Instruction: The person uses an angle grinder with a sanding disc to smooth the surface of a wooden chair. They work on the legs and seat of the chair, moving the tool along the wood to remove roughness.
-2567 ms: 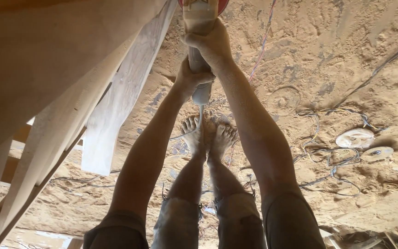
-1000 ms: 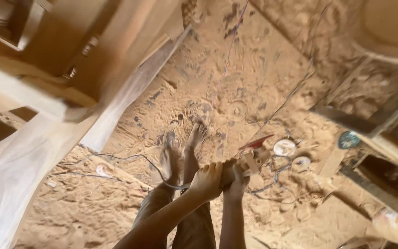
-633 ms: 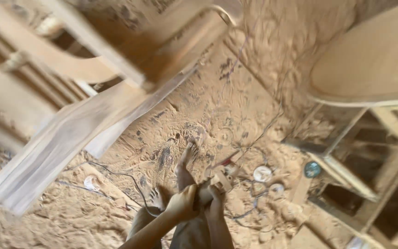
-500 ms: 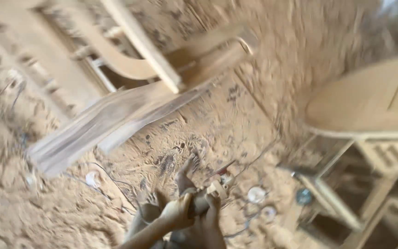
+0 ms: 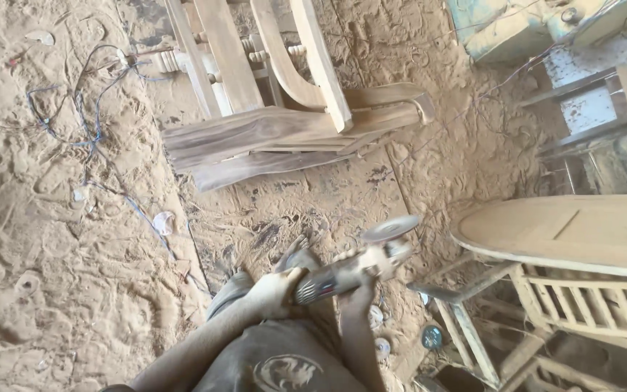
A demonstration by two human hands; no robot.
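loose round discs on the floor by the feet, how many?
3: pale disc beside the right hand, another pale disc below it, dark disc further right. More may be hidden under the furniture.

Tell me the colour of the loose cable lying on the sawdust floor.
Blue: the cable loops across the sandy floor, clearest upper left in the head view.

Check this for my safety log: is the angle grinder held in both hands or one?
Both. The left hand wraps the rear of the angle grinder; the right hand grips nearer its disc.
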